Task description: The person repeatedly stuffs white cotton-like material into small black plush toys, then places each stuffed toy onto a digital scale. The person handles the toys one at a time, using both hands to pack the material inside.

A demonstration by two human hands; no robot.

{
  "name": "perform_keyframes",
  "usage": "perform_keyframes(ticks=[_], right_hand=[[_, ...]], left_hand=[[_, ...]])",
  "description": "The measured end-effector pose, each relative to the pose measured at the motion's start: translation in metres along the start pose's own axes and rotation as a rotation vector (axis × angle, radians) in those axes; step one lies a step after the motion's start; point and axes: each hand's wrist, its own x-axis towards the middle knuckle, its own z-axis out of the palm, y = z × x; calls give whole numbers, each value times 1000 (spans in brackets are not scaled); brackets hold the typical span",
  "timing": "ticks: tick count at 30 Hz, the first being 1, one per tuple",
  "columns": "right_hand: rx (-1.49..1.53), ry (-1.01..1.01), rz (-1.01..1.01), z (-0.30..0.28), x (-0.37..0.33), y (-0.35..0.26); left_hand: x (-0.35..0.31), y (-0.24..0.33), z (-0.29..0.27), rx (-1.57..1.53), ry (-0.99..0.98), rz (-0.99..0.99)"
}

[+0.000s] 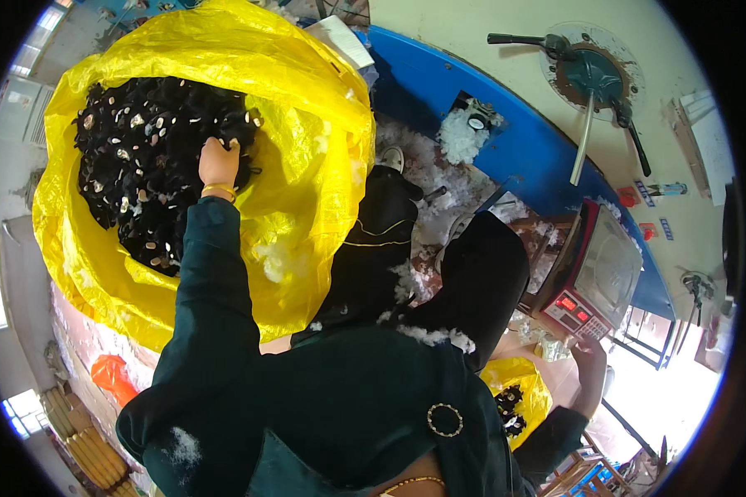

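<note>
My left hand [219,166] reaches into a large yellow woven bag [323,74] at the left. The bag holds a heap of small black fabric pieces [141,157] with pale spots. My fingers are curled into the heap's right side, closed on black fabric; the fingertips are hidden. At the lower right, my right hand [590,364] is at the keypad edge of a red digital scale [576,311] with its display lit. The fingers there look stretched out, holding nothing that I can see. A clear, dish-like cover or pan [609,257] tops the scale.
A smaller yellow bag [530,377] with black pieces stands below the scale. Ahead is a blue-sided machine table [506,108] with a lever fixture [593,74]. White stuffing fluff [464,137] lies about the floor. An orange bag [113,378] lies at the left.
</note>
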Motion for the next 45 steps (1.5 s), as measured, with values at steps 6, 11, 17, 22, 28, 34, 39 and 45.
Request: perform_keyframes(ticks=[6, 11, 17, 22, 28, 34, 39, 45], right_hand=[[-300, 121, -417, 110, 27, -140], [-242, -74, -1146, 214, 52, -256], [-588, 113, -1100, 325, 95, -279], [-135, 89, -975, 337, 118, -260], [274, -212, -877, 307, 105, -246], [266, -393, -660, 289, 67, -220], [273, -349, -689, 278, 73, -197], [582, -543, -352, 255, 65, -201]], left_hand=[[-75, 59, -67, -381, 62, 636], [-139, 134, -109, -425, -88, 1231], [-145, 165, -76, -531, -104, 1419], [-162, 161, -55, -793, -284, 942], [-135, 126, -31, -410, -207, 1209], [-132, 121, -45, -434, -173, 1273], [-139, 126, -63, -401, -85, 1255], [-153, 143, -92, -544, -185, 1218]])
